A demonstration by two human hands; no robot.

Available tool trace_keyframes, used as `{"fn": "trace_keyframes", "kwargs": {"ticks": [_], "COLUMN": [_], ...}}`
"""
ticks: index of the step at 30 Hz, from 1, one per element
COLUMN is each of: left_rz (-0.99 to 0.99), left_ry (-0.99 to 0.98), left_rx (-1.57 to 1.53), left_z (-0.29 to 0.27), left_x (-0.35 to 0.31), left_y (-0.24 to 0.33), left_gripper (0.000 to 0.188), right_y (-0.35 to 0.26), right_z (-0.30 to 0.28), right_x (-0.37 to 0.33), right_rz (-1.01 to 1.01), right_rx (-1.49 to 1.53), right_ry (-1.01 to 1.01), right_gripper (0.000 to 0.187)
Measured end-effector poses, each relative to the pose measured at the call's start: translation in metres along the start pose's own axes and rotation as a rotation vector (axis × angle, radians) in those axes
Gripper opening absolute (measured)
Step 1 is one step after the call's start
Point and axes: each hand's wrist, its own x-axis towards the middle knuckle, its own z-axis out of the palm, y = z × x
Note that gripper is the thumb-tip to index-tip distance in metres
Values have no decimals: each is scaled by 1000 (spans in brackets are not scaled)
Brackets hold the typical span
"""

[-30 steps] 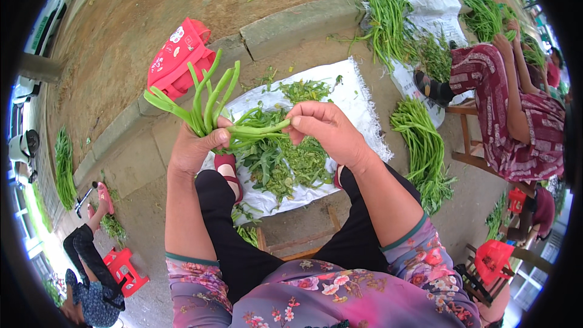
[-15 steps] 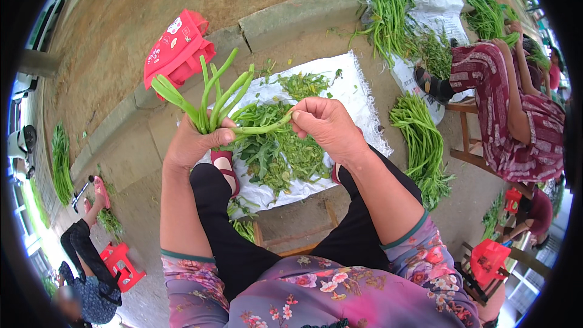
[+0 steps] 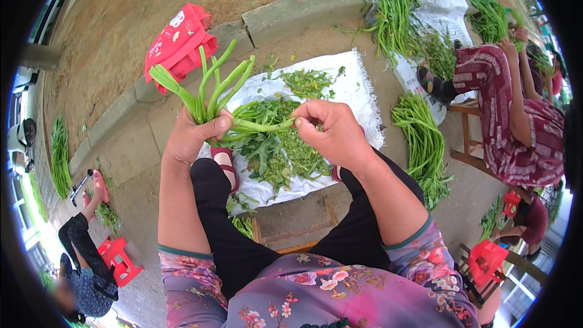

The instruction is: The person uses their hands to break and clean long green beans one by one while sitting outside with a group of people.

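Note:
A small bunch of thick green vegetable stems [image 3: 211,98] is gripped in my left hand [image 3: 193,138], cut ends pointing up and away. One stem [image 3: 261,127] sticks out sideways from that bunch to the right. My right hand [image 3: 337,132] pinches its tip between thumb and forefinger, the other fingers curled. Below both hands, a heap of torn leaves and stem scraps [image 3: 276,152] lies on a white woven sheet [image 3: 358,88] between my feet.
A red bag [image 3: 182,45] lies by the curb [image 3: 303,12]. Green bundles lie to the right [image 3: 419,140], far right [image 3: 385,6] and left [image 3: 61,158]. A person in patterned maroon clothes [image 3: 486,79] sits at right handling greens. Red stools [image 3: 119,261] stand at lower left.
My right hand has turned slightly and shifted a little rightward, still pinching the stem's end. The left hand keeps its hold on the bunch, almost in place.

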Motion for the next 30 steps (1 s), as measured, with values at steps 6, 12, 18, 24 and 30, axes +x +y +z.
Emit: {"fn": "trace_keyframes", "kwargs": {"ticks": [6, 12, 18, 24, 30], "left_rz": [-34, -46, -54, -82, -3], "left_ry": [-47, -63, -79, -122, -156], "left_rx": [-34, -23, -74, -56, 153], "left_z": [1, 1, 1, 6, 15], "left_x": [-3, 0, 0, -8, -36], "left_y": [4, 0, -1, 6, 50], "left_gripper": [33, 36, 37, 33, 31], "right_y": [1, 2, -13, 2, -3], "right_z": [-5, -10, -12, -22, -25], "right_x": [-8, -12, -19, -14, -10], "right_rz": [-122, -154, 32, 136, 185], "right_rx": [-52, -92, 95, 283, 104], "right_ry": [-85, -139, -278, -554, -710], "right_gripper": [5, 6, 8, 12, 13]}}
